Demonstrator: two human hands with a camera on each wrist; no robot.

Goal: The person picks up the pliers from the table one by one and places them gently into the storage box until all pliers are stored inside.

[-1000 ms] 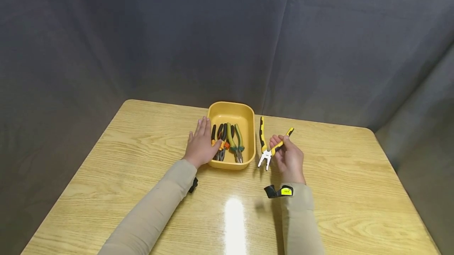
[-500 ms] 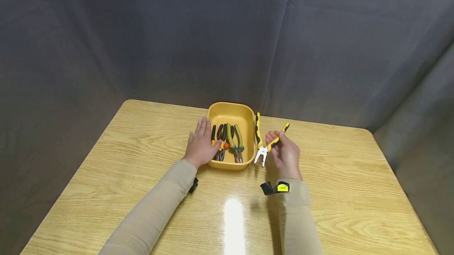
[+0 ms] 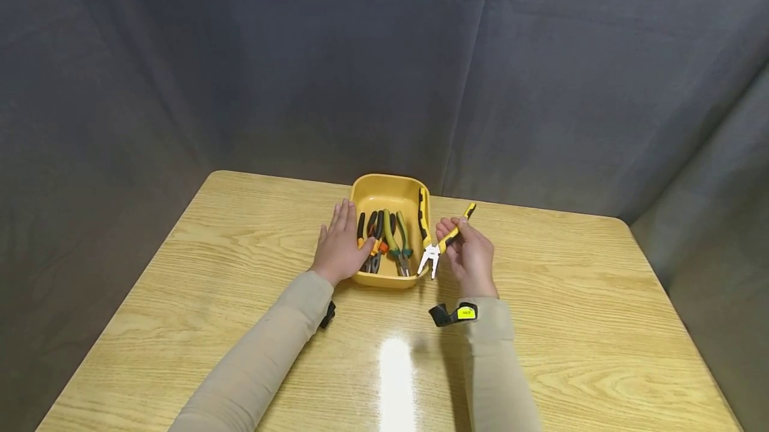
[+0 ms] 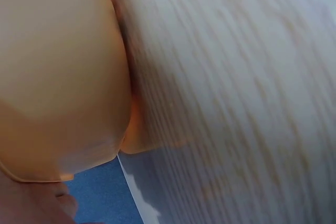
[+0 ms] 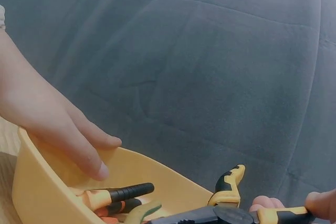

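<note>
My right hand [image 3: 473,257] pinches one handle of yellow-and-black combination pliers [image 3: 430,253] between thumb and fingers. Their jaws and handles are spread, and the free handle overlaps the right rim of a yellow plastic bin [image 3: 390,281]. On the bin's left rim rests my left hand [image 3: 340,252], fingers straight and pointing away, thumb reaching over the inside. In the bin lie green-handled pliers [image 3: 404,235] and several pliers with black-and-orange handles [image 3: 378,235], partly hidden by the left thumb. The right wrist view catches the held pliers' dark metal head [image 5: 231,214] low over the bin.
The bin stands near the far edge of a wood-grain table [image 3: 577,305]. Behind it hangs a dark grey curtain [image 3: 336,71], which also closes off both sides. In the left wrist view, the bin's outer wall [image 4: 63,77] fills the left part.
My right hand has carried the spread pliers leftward, from beside the bin to over its right rim. The left hand has stayed in place on the left rim.
</note>
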